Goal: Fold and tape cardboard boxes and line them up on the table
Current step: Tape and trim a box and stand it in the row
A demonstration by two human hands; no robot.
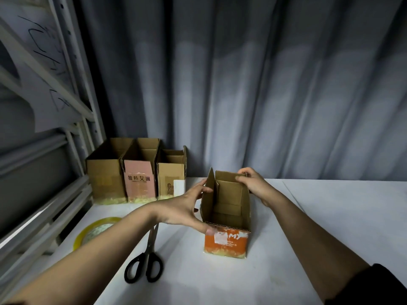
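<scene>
A small orange-fronted cardboard box stands upright on the white table, its top open and its flaps raised. My left hand grips its left wall, thumb at the near corner and fingers on the raised left flap. My right hand pinches the far right flap at its top edge. Three open-topped boxes stand side by side at the back left: a plain brown box, a pink-fronted box and a smaller brown box.
Black-handled scissors lie on the table below my left forearm. A roll of clear yellowish tape lies near the table's left edge. A metal rack stands at left; grey curtains hang behind.
</scene>
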